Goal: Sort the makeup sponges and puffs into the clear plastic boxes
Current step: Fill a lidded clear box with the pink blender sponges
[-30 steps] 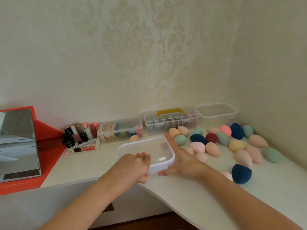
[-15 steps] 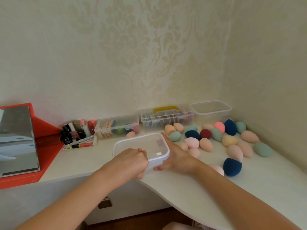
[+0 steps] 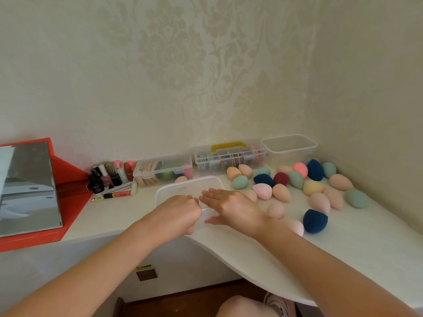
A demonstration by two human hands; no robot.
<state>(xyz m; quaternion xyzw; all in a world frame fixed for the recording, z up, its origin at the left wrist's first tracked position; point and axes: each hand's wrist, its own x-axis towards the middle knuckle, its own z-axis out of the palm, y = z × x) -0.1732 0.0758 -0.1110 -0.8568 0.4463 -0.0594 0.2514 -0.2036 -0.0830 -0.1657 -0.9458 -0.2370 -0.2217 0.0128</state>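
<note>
**Item:** clear lidded box. It stands on the tabletop near the front edge, directly under both grips. We cannot tell what it contains.

**Left grip**: We record it curled over the box's near rim. The fingers are bent on the lid and the thumb is below against the front wall, so it holds the box.

**Right grip**: It lies flat on the lid with the fingers straight and close together, pointing toward the left grip. The thumb runs along the near edge, and the grip clasps nothing. The fingertips of the two grips nearly meet.

**Right of the right grip:** We count many loose egg-shaped makeup sponges in peach, pink, mint, maroon and yellow.
- A pale pink sponge lies just beside the right wrist.
- A navy sponge lies just past it.

**Beyond the grips, along the wall:**
- a puff box
- a divided box with a yellow handle
- a lidded tub in the corner

**Left of the left grip:** We note small cosmetic bottles. A red-framed mirror stands well apart, farther left.
</note>
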